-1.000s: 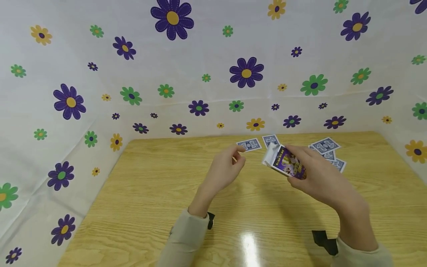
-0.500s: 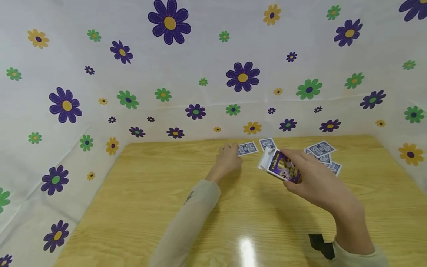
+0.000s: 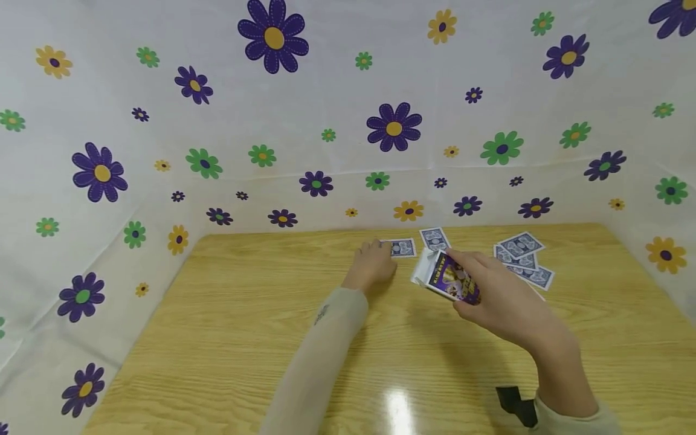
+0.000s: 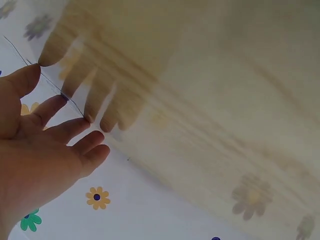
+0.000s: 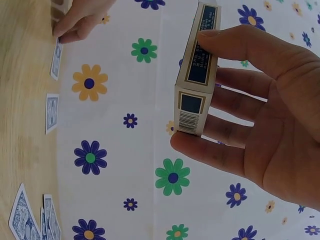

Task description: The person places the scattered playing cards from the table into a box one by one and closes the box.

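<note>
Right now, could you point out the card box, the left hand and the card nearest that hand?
Card box (image 3: 452, 278): head view, on its printed purple face.
Left hand (image 3: 372, 263): head view, on the back of the hand.
Card nearest the left hand (image 3: 403, 248): head view, on its patterned back.

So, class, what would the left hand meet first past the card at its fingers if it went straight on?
Past that card, the left hand would most likely meet the flowered cloth behind the table, though the gap is hard to judge.
</note>
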The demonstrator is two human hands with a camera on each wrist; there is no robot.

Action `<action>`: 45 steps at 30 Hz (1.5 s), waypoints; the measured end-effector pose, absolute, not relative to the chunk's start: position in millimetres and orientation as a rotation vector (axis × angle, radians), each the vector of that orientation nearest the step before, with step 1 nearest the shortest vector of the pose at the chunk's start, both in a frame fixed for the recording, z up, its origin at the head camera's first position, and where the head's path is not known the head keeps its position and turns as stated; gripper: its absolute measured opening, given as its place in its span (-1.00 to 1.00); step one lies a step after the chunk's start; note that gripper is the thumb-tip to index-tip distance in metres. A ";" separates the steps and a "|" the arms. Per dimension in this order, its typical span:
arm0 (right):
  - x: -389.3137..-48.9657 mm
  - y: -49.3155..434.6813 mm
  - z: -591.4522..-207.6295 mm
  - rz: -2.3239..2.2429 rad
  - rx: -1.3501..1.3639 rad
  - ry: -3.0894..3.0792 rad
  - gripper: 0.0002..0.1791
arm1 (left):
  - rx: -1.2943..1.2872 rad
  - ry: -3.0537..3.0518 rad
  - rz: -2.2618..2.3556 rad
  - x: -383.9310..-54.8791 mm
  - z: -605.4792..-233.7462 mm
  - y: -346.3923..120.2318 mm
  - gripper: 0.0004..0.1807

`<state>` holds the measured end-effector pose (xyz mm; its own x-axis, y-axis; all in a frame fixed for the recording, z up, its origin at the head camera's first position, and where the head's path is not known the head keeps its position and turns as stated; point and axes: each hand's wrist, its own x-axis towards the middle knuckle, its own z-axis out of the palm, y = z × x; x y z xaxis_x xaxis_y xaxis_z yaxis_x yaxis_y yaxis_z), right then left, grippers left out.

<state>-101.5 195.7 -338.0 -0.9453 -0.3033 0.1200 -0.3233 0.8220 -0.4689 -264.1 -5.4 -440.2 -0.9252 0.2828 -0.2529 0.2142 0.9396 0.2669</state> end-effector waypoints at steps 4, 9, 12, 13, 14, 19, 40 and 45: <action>-102.3 196.2 -337.6 0.763 0.525 -2.945 -0.14 | 0.385 2.833 0.311 -260.3 -439.3 -5.2 -0.42; -102.7 196.2 -338.7 0.756 0.543 -2.928 -0.16 | 0.447 2.868 0.218 -256.7 -437.2 -4.8 -0.53; -102.3 195.7 -339.2 0.759 0.544 -2.928 -0.16 | 0.483 2.865 0.253 -255.4 -436.0 -6.7 -0.63; -102.1 195.5 -339.4 0.765 0.540 -2.932 -0.16 | 0.503 2.860 0.289 -255.3 -435.4 -7.8 -0.63; -101.9 195.3 -339.6 0.770 0.540 -2.933 -0.16 | 0.516 2.847 0.341 -255.0 -435.0 -9.1 -0.61; -102.5 196.2 -339.3 0.815 0.550 -2.924 -0.17 | 0.573 2.738 0.491 -255.7 -431.8 -13.2 -0.36; -101.3 203.3 -338.3 0.778 0.539 -2.918 -0.15 | 0.475 2.589 0.468 -251.4 -428.3 -14.8 -0.52; -101.1 201.5 -339.0 0.785 0.533 -2.935 -0.15 | 0.433 2.612 0.411 -245.9 -429.1 -17.8 -0.49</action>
<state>-101.1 201.5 -339.0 -0.9387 -0.3140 0.1422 -0.3431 0.8108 -0.4743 -245.9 -17.8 -429.1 -0.8454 0.3672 -0.3878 0.2304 0.9058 0.3555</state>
